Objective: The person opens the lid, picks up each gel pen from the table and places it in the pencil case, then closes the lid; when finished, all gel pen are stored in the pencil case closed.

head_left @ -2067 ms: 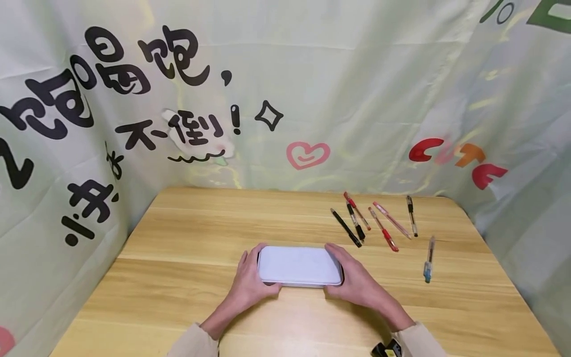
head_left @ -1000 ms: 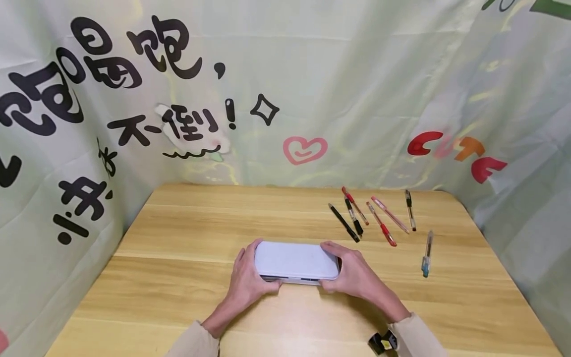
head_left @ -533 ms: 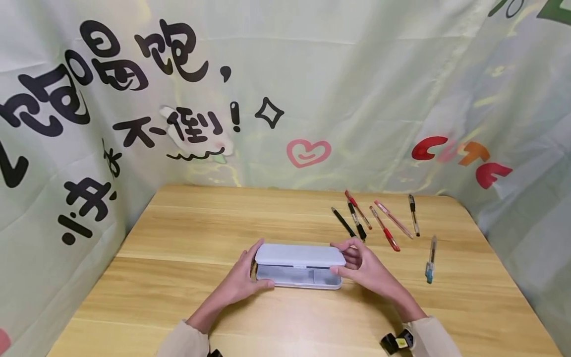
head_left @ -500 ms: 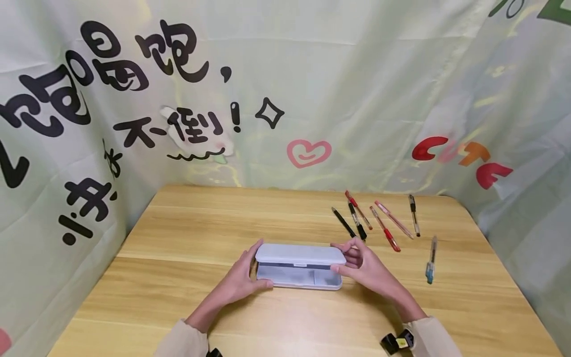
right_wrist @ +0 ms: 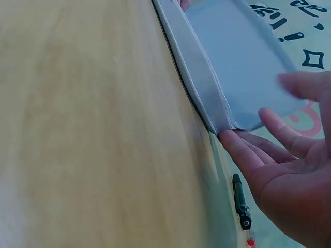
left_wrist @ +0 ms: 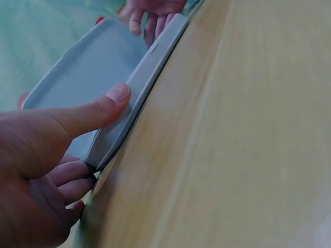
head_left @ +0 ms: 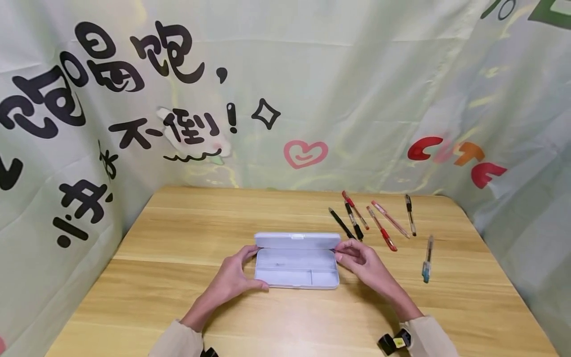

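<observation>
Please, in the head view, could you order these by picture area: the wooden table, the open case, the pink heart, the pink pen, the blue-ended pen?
1. Wooden table
2. Open case
3. Pink heart
4. Pink pen and blue-ended pen: too alike in area to rank

Pencil case [head_left: 294,286] on the table [head_left: 178,223], its lid [head_left: 297,241] along the rear side. Within the case: a long rear compartment [head_left: 299,259]; before it, a longer left compartment [head_left: 281,277] and a shorter right compartment [head_left: 324,278]. Left hand [head_left: 232,277] at the case's left end; right hand [head_left: 367,263] at its right. Behind the case, rightward, six pens [head_left: 381,228]; well right of it, a lone pen [head_left: 428,260]. Behind the case and table, a curtain [head_left: 357,99].
</observation>
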A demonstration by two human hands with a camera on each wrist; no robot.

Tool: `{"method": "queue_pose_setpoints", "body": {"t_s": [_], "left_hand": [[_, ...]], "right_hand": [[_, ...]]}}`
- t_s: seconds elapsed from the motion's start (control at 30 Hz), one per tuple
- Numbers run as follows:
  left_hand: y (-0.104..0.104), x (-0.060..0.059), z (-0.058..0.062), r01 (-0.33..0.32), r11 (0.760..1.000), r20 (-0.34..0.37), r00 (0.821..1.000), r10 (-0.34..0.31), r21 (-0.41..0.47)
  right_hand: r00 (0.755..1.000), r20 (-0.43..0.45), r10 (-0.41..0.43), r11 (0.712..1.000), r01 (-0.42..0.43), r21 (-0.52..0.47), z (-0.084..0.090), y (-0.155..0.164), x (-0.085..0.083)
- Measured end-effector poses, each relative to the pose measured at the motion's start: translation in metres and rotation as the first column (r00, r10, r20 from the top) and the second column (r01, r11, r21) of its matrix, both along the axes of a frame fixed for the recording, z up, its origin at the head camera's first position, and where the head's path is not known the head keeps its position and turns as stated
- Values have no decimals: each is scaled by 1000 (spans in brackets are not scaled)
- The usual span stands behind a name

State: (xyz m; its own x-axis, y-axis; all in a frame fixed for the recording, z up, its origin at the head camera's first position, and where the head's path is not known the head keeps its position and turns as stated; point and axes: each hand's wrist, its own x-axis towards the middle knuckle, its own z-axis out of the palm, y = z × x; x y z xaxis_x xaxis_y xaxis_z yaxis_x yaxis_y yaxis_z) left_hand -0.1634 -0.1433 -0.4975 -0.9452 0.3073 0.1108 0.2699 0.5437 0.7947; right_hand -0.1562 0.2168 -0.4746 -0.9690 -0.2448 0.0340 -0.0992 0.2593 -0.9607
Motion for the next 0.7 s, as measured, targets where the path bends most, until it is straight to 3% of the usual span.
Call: {"method": "queue_pose_setpoints", "body": {"t_s": [0.17,0.33,0.47,0.7], "left_hand": [[-2,0,-1,20,1000,-5,1000,-20,9],[-3,1,-1,20,1000,21,1000,-20,-11],[-5,0,-1,21,999,43,999,-19,-39],[-8,-8,-3,78,994,-18,997,-80,-79]], "right_hand": [[994,-25,102,992,-104,-71,-8,2,-2],[989,-24,149,987,-150,-61,-13,4,-5],[987,-27,161,986,-162,-36,-14,4,-6],[988,-24,150,989,-150,9,-12,4,-4]]}}
